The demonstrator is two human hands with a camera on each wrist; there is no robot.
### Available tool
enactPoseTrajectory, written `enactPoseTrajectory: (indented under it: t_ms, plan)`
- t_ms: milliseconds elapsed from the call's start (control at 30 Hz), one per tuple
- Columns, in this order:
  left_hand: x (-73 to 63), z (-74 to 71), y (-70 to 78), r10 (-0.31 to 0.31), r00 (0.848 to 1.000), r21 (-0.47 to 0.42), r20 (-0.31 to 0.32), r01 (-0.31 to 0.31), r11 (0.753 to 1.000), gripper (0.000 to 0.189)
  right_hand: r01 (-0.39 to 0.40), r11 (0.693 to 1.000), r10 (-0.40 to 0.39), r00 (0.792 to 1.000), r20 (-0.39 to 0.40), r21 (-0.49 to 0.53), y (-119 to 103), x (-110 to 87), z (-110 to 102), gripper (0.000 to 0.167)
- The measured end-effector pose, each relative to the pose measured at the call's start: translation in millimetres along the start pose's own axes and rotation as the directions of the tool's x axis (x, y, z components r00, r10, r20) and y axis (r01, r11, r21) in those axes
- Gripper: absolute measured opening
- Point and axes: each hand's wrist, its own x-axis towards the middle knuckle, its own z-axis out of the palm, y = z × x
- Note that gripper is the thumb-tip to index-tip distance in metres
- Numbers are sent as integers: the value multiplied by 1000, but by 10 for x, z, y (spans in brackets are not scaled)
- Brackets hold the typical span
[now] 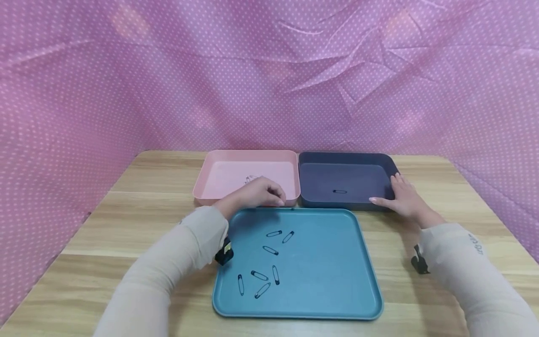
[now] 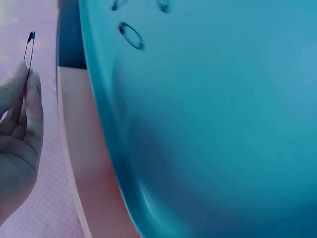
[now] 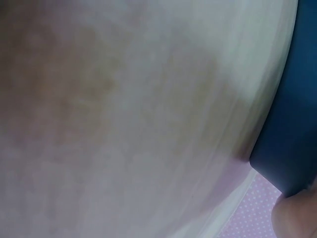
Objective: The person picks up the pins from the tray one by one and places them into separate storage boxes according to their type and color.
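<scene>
The left hand [image 1: 263, 191] pinches 1 safety pin [image 2: 32, 53] between thumb and fingertips, its dark head pointing away from the hand and clear of the fingers. In the head view this hand is above the near edge of the pink tray [image 1: 202, 180], right of that edge's middle, fingers curled, and the held pin cannot be made out there.

The right hand [image 1: 403, 199] holds nothing; its fingers are spread wide at the right near corner of the navy tray [image 1: 349, 204], thumb along the near rim, the other fingers at the right rim.

Inside the pink tray lies a small cluster of pins [image 1: 252, 178], partly hidden by the left hand, so the count cannot be told. The navy tray holds 1 pin [image 1: 339, 191], near the middle of its near edge.

The blue tray [image 1: 328, 262] carries 7 pins: 3 upper pins [image 1: 270, 252] toward the far edge, left of the middle, and 4 lower pins [image 1: 259, 275] toward the left near corner.

The pink and navy trays sit side by side near the desk's [image 1: 160, 187] far edge, the blue tray just before them. Dotted pink cloth [image 1: 269, 93] hangs behind.
</scene>
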Motion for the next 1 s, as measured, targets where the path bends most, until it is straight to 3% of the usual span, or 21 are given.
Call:
enactPoseTrajectory:
  t_ms: [133,333,567,833,1000]
  plan:
    - [172,50,79,-1,1000,-13,-16,1,1000,7,-4,1000,4,1000,-3,-9,22,-1,-6,104]
    - [363,115,205,-70,997,-88,-41,66,994,11,-5,1000,5,1000,-1,-2,29,-13,-21,104]
    - [532,196,278,-154,981,-197,-117,129,972,18,11,1000,-11,1000,3,8,14,26,-14,104]
    - [772,365,321,-206,962,-216,-177,166,962,13,10,1000,-11,1000,-5,-5,19,26,1,104]
    - [912,468,347,-208,963,-243,-174,163,956,16,11,1000,-11,1000,-20,-6,32,10,9,103]
